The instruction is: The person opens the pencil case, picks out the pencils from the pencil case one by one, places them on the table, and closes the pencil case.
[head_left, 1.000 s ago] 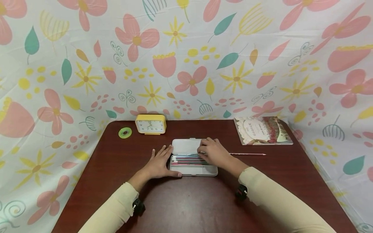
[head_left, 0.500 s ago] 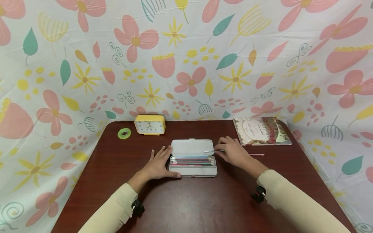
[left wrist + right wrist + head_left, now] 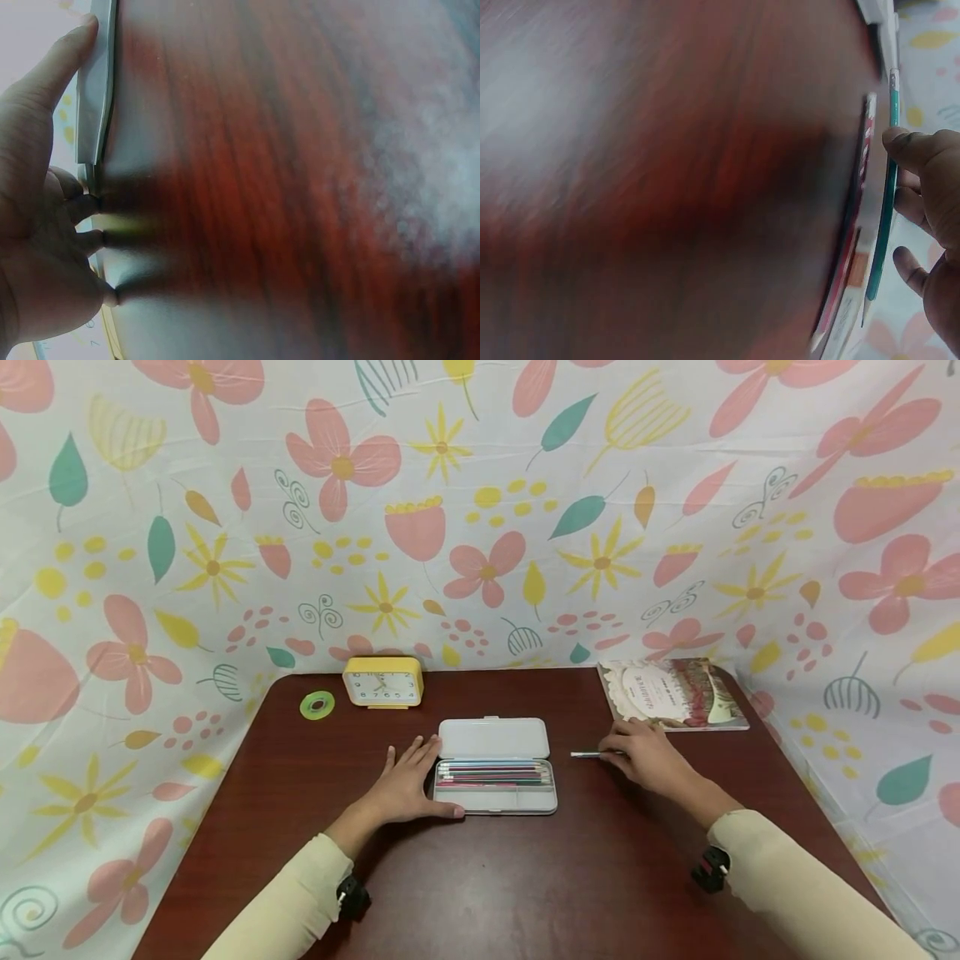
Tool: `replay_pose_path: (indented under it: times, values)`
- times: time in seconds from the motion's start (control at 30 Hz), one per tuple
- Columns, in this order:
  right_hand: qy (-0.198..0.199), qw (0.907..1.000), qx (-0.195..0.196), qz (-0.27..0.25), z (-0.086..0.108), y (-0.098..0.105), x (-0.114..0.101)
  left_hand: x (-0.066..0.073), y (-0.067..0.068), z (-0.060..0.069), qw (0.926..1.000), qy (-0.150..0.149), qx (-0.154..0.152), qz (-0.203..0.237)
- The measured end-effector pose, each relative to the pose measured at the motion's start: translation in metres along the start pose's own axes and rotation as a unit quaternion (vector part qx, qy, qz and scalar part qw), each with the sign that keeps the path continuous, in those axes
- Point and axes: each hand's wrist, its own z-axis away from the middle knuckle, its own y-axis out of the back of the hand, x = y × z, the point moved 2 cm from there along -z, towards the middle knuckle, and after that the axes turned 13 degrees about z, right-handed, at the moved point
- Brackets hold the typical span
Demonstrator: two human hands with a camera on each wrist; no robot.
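In the head view, your left hand (image 3: 405, 783) lies spread, its thumb on the near left edge of the open pencil case (image 3: 476, 798). To its right, your right hand (image 3: 651, 758) pinches a green pencil (image 3: 587, 754). Unpacking seems only partly done: several pencils (image 3: 491, 773) are still in the far compartment. A booklet (image 3: 675, 695) just beyond your right hand could limit room there; the alarm clock (image 3: 382, 682) and tape roll (image 3: 308, 710), far left, look out of your way.

In the left wrist view, your thumb touches the case and your fingers are apart.

In the right wrist view, a red pencil (image 3: 865, 139) lies on the tabletop (image 3: 667, 187) beside the green one; you can't tell whether they touch.
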Motion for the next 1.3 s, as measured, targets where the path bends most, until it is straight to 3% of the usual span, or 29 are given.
replay_pose_path:
  times: [0.13, 0.5, 1.3]
  values:
    - [-0.009, 1.0, 0.002, 0.003, 0.009, -0.002, 0.007, -0.001, 0.0, 0.001, 1.0, 0.001, 0.001, 0.0]
    - [0.011, 0.9976, 0.062, 0.029, 0.015, -0.014, 0.009, -0.002, 0.001, 0.0, 1.0, -0.004, 0.003, -0.004]
    - [0.001, 0.9982, 0.048, 0.035, 0.016, -0.018, 0.008, 0.0, -0.001, 0.0, 1.0, -0.004, 0.0, -0.002]
